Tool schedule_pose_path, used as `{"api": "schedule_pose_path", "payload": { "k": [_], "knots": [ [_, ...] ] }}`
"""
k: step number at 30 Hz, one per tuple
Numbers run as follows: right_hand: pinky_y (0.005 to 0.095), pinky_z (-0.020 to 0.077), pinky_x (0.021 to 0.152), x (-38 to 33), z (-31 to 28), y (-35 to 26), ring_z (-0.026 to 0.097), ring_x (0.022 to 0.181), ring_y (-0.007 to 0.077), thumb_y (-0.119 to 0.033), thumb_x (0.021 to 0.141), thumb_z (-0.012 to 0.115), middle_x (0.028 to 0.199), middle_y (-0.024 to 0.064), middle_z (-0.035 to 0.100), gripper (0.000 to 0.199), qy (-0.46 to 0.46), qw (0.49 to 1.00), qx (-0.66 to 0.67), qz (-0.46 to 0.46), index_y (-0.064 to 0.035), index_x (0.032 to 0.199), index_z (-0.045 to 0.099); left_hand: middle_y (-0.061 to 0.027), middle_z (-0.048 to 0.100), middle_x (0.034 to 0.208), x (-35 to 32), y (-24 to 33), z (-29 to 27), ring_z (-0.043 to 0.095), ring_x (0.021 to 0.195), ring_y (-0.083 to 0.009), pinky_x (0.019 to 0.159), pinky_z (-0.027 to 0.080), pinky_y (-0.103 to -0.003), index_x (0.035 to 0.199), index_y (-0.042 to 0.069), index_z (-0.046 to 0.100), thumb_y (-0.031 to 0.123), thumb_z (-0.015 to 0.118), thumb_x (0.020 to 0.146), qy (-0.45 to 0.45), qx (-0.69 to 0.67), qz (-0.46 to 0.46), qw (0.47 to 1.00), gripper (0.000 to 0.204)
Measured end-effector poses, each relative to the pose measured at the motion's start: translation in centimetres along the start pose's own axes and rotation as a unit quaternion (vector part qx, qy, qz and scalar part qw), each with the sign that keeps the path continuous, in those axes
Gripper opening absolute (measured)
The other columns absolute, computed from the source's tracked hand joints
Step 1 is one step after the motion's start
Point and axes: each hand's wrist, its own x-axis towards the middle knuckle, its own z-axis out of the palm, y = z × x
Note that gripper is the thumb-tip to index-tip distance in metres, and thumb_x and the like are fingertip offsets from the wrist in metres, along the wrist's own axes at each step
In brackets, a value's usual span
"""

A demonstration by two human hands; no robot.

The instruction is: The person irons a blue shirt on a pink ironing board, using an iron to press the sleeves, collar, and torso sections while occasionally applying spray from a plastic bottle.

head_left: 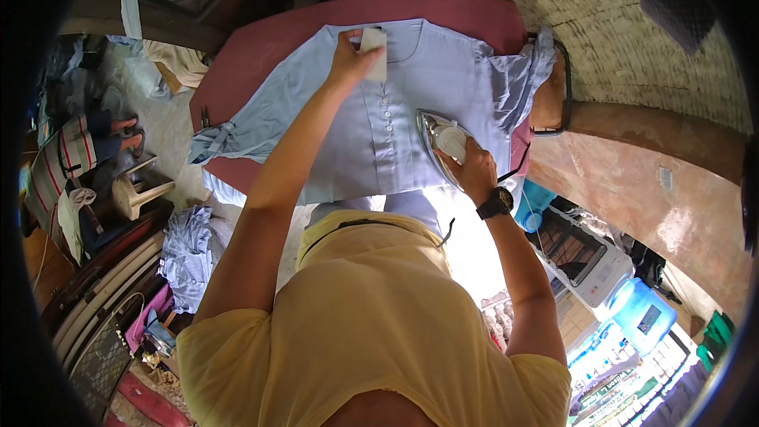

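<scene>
A light blue shirt [332, 158] lies spread on a maroon-covered ironing board [261, 55], its neckline at the far side and its row of pale buttons running down the middle. My right hand [476, 174] is closed around the handle of a clothes iron [428, 128], which rests on the right front of the shirt. Near the neckline, my left hand [350, 62] grips a pale rectangular piece [375, 55] over the upper placket; its kind is unclear. One sleeve [526, 71] lies bunched at the board's right end, the other at its left.
Crumpled blue clothing [188, 257] lies at the left, near a small wooden stool [138, 190]. Beyond the stool, part of another person [103, 138] shows. A blue water jug [640, 316] stands at lower right. The iron's dark cord passes by my right wrist.
</scene>
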Motion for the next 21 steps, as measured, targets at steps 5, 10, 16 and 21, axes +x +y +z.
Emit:
{"api": "schedule_pose_path", "payload": {
  "k": [5,10,16,21],
  "knots": [
    [0.0484,0.0541,0.056,4.3,1.1,-2.3,0.067,0.065,0.0411,-0.050,0.080,0.076,0.068,0.0249,0.066,0.054,0.052,0.996,-0.049,0.047,0.0013,0.090,0.061,-0.0129,0.064,0.117,4.1,0.8,-2.4,0.065,0.100,-0.0200,0.088,0.053,-0.031,0.135,-0.003,0.045,0.035,0.062,0.097,-0.142,-0.278,0.008,0.950,0.056],
    [0.0434,0.0542,0.055,6.9,0.0,-3.7,0.068,0.060,0.0352,-0.051,0.081,0.075,0.065,0.0209,0.066,0.055,0.050,0.991,0.048,0.116,0.0029,0.087,0.065,-0.0134,0.066,0.120,5.2,-2.7,-9.7,0.067,0.094,-0.0212,0.086,0.053,-0.032,0.127,0.003,0.058,0.027,0.069,0.091,0.026,0.043,0.190,0.980,0.045],
    [0.0429,0.0546,0.064,6.2,-0.3,-10.0,0.070,0.069,0.0369,-0.053,0.086,0.068,0.072,0.0239,0.068,0.058,-0.007,0.986,0.148,0.070,0.0055,0.086,0.065,-0.0101,0.068,0.108,3.9,-6.9,-18.4,0.064,0.099,-0.0275,0.089,0.051,-0.040,0.110,0.008,0.066,0.028,0.079,0.077,0.081,0.397,0.161,0.900,0.040],
    [0.0536,0.0532,0.069,8.4,6.3,-18.2,0.067,0.078,0.0477,-0.055,0.093,0.056,0.080,0.0295,0.067,0.061,-0.051,0.990,0.113,0.064,0.0058,0.098,0.061,-0.0096,0.067,0.105,4.6,-8.4,-19.1,0.060,0.106,-0.0312,0.090,0.049,-0.044,0.104,0.009,0.066,0.038,0.078,0.078,0.090,0.421,0.198,0.881,0.041]
  ]
}}
